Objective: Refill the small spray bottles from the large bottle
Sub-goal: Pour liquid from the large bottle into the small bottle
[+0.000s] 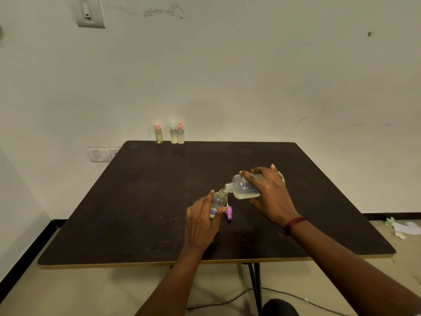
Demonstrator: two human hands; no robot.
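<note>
Head view. Nearest the camera: 2 bare forearms reaching forward over the near edge of the dark table [136, 201], with a dark red wristband [293, 223] on the right wrist.

Left hand [202, 222]: fingers and thumb curled round the lower body of the small spray bottle [217, 201], which is upright or slightly tilted near the table's middle. Its neck is open and clear of the fingers. Only a little pale liquid shows at its base.

Purple spray cap [229, 212]: off the bottle, lying just beside it on the right, with its white dip tube running up alongside. It is close against the left thumb; contact cannot be confirmed.

Right hand [271, 192]: fingers wrapped over the top of the large bottle [245, 187], thumb below. The bottle is tipped almost level, its uncapped neck projecting past the fingers and meeting the small bottle's mouth. A shallow pool of pale liquid lies along its lower side. Whether liquid is passing cannot be told.

Progress, as judged: 3 capped bottles [173, 134] stand at the far edge holding yellowish liquid and appear finished. This bottle looks like the last 1. Outstanding: complete the pour, refit the purple cap, and set the bottle down.
</note>
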